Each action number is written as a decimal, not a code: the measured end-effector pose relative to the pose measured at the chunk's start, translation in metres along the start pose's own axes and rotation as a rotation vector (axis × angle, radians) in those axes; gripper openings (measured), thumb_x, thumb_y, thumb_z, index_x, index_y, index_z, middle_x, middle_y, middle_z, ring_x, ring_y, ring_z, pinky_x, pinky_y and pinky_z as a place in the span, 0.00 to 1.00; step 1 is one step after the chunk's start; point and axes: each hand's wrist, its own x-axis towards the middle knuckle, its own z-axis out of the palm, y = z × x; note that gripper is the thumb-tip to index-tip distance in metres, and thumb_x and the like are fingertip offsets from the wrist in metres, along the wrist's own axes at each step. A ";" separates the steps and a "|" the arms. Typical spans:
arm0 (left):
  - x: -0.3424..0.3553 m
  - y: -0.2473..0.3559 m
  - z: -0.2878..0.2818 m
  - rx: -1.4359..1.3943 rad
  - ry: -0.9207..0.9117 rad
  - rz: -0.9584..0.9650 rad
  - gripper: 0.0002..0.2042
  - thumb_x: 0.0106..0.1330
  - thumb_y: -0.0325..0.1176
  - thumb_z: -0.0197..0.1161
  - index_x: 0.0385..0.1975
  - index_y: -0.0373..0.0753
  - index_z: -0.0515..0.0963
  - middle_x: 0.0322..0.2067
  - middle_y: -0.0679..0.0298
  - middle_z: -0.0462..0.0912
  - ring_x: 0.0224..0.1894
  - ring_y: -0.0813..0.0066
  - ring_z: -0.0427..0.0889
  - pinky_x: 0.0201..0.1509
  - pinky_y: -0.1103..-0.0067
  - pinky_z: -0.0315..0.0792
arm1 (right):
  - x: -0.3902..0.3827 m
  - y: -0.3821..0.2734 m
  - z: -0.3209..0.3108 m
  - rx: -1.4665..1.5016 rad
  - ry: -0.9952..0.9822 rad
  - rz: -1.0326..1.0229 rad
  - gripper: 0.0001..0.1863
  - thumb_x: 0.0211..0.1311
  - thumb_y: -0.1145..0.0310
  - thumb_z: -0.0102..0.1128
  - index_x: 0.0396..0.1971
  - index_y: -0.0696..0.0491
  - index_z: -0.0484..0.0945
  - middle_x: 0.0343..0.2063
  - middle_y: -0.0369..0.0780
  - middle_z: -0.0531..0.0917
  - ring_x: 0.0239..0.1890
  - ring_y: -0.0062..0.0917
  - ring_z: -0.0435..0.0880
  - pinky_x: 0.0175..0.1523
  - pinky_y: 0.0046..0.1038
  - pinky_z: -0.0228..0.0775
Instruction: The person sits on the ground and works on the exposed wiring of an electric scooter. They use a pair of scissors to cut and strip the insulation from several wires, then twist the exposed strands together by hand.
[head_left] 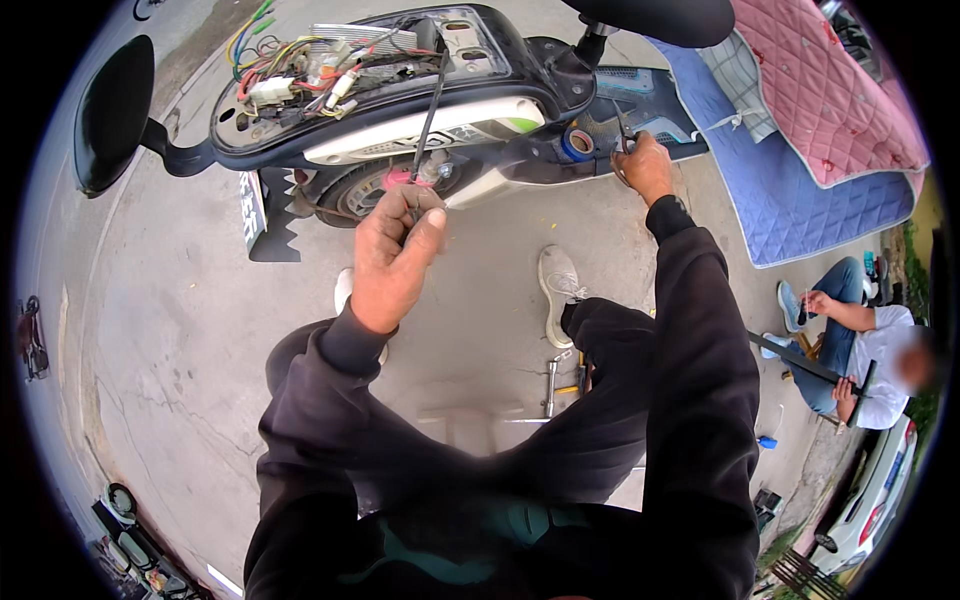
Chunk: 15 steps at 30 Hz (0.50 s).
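Note:
In front of me stands an electric scooter (420,140), its seat area uncovered, with a tangle of coloured wires and white connectors (310,85) exposed. A thin black cable (431,115) runs down from that compartment to my left hand (395,250), whose fingers are pinched round its lower end. My right hand (645,168) is closed on a narrow-tipped tool with curved handles (624,125), pliers or scissors, above the scooter's footboard. Just left of it on the footboard lies a roll of blue tape (577,145).
Black mirrors (112,115) jut out from the scooter. A pink and blue quilted cover (790,150) hangs at the right. On the ground between my legs lies a wrench (551,388). A seated person (850,335) is at the far right, near a white car (870,495).

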 end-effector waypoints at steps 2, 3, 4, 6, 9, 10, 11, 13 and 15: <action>-0.003 0.002 -0.006 0.037 0.025 -0.013 0.06 0.71 0.33 0.58 0.38 0.37 0.73 0.24 0.72 0.73 0.25 0.88 0.65 0.29 0.87 0.60 | 0.017 0.006 0.027 -0.008 0.096 -0.112 0.24 0.51 0.62 0.71 0.44 0.62 0.77 0.34 0.56 0.83 0.41 0.50 0.83 0.47 0.45 0.74; -0.005 0.002 -0.009 0.034 0.021 -0.017 0.07 0.71 0.34 0.58 0.38 0.37 0.72 0.23 0.70 0.73 0.24 0.87 0.65 0.28 0.87 0.60 | 0.021 0.016 0.035 -0.030 0.152 -0.160 0.24 0.53 0.63 0.69 0.47 0.61 0.76 0.37 0.57 0.83 0.44 0.50 0.82 0.49 0.44 0.73; -0.006 0.002 -0.010 0.029 0.011 -0.022 0.07 0.71 0.35 0.57 0.37 0.37 0.72 0.23 0.69 0.73 0.23 0.87 0.65 0.27 0.86 0.59 | 0.026 0.027 0.043 -0.069 0.228 -0.226 0.21 0.56 0.66 0.66 0.47 0.61 0.76 0.38 0.56 0.83 0.46 0.51 0.81 0.50 0.44 0.73; -0.012 0.005 -0.016 0.038 0.049 -0.059 0.08 0.71 0.35 0.57 0.36 0.38 0.71 0.22 0.68 0.73 0.23 0.85 0.65 0.28 0.85 0.59 | 0.026 0.019 0.038 -0.151 0.033 -0.140 0.19 0.59 0.68 0.61 0.49 0.61 0.77 0.41 0.57 0.82 0.47 0.53 0.80 0.51 0.43 0.73; -0.016 0.009 -0.025 0.015 0.079 -0.050 0.08 0.71 0.36 0.57 0.37 0.38 0.71 0.22 0.67 0.73 0.24 0.84 0.65 0.28 0.85 0.59 | -0.015 -0.051 -0.020 0.173 0.008 -0.221 0.18 0.65 0.66 0.57 0.50 0.62 0.77 0.43 0.53 0.83 0.46 0.46 0.83 0.49 0.38 0.75; -0.016 0.008 -0.024 0.010 0.076 -0.048 0.08 0.71 0.36 0.57 0.37 0.38 0.71 0.23 0.67 0.73 0.24 0.84 0.65 0.28 0.85 0.59 | -0.038 -0.073 -0.039 0.449 -0.147 -0.208 0.19 0.67 0.64 0.56 0.51 0.62 0.76 0.44 0.49 0.84 0.45 0.39 0.84 0.48 0.34 0.75; -0.016 0.005 -0.023 0.000 0.068 -0.044 0.08 0.71 0.36 0.56 0.37 0.38 0.71 0.23 0.67 0.73 0.24 0.84 0.65 0.29 0.85 0.60 | -0.063 -0.095 -0.058 0.720 -0.300 -0.189 0.20 0.69 0.62 0.56 0.52 0.62 0.76 0.45 0.46 0.84 0.43 0.32 0.84 0.46 0.30 0.75; -0.015 0.008 -0.020 0.028 0.072 -0.050 0.08 0.71 0.35 0.56 0.38 0.38 0.71 0.23 0.67 0.74 0.24 0.85 0.66 0.29 0.85 0.60 | -0.110 -0.150 -0.096 1.061 -0.580 -0.105 0.23 0.70 0.59 0.57 0.54 0.62 0.75 0.43 0.41 0.84 0.41 0.21 0.82 0.45 0.24 0.74; -0.013 0.004 -0.016 0.036 0.090 -0.051 0.07 0.71 0.35 0.56 0.38 0.37 0.72 0.24 0.68 0.74 0.24 0.85 0.66 0.28 0.85 0.61 | -0.138 -0.185 -0.105 1.036 -0.503 -0.158 0.21 0.66 0.61 0.59 0.50 0.62 0.78 0.40 0.44 0.85 0.40 0.23 0.84 0.46 0.27 0.75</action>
